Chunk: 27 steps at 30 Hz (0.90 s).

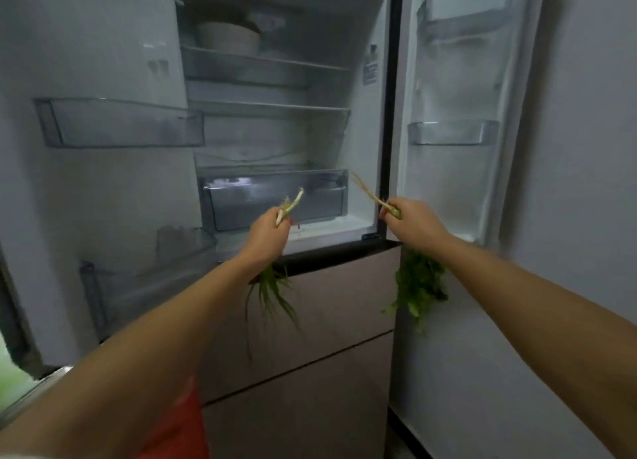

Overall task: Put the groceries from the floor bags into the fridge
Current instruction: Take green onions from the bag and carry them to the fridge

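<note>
A bunch of spring onions (272, 286) is gripped in the left hand (267, 233) and leafy herbs (418, 286) in the right hand (412, 222), roots up, leaves hanging, apparently for the closed crisper drawer (275, 196) in the open fridge (372, 121).

Left hand (267, 233): you grip a bunch of green onions (272, 286), white ends up, leaves hanging down.
Right hand (412, 222): you grip a leafy herb bunch (418, 286), roots up.
Fridge (275, 121): both doors open; clear drawer (275, 196) just behind your hands.
Top shelf: pale bowl (229, 38).
</note>
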Available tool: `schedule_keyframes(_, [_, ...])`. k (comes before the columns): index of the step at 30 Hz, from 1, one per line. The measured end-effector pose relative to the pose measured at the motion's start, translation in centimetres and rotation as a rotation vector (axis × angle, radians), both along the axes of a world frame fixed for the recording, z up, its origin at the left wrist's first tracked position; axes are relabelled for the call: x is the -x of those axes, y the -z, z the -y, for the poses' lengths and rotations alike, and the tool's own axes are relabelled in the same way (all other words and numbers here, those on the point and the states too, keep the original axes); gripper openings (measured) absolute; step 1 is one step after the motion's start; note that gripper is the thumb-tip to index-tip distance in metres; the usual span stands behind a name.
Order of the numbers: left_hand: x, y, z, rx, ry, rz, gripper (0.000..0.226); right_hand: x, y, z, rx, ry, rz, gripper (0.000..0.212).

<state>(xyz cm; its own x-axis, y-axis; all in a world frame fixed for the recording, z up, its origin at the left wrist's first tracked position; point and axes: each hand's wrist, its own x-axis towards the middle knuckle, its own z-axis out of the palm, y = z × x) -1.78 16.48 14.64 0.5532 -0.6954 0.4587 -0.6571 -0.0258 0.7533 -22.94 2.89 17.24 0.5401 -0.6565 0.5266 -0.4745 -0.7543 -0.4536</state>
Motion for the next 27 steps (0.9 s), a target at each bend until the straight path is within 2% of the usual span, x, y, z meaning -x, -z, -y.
schedule_keyframes(4, [-3.9,-3.0,6.5,0.114,-0.024,-0.055,0.019,-6.0,-3.5,7.5,0.080,-0.065,-0.017,0.021])
schedule_keyframes(12, [-11.2,-6.5,19.5,0.337,-0.116,-0.303,0.019,-19.8,-9.1,20.4,0.275,-0.273,-0.061,0.021])
schedule_keyframes(15, [-14.7,-7.3,22.6,0.387,-0.177,-0.354,0.014,-25.2,-10.6,23.6,0.409,-0.287,-0.142,0.021])
schedule_keyframes(19, [-20.5,-8.3,25.6,0.483,-0.227,-0.358,0.023,-32.4,-12.8,26.5,0.731,-0.219,-0.324,0.024])
schedule_keyframes(21, [-23.5,-8.4,26.6,0.512,-0.212,-0.375,0.024,-35.6,-13.7,27.8,0.843,-0.196,-0.347,0.023])
schedule_keyframes(24, [-27.9,-8.4,28.0,0.490,-0.218,-0.346,0.027,-40.1,-14.3,29.4,0.913,-0.189,-0.378,0.023])
schedule_keyframes(27, [-32.0,-8.2,29.0,0.411,-0.312,-0.285,0.030,-44.6,-14.8,30.7,0.945,-0.197,-0.440,0.024])
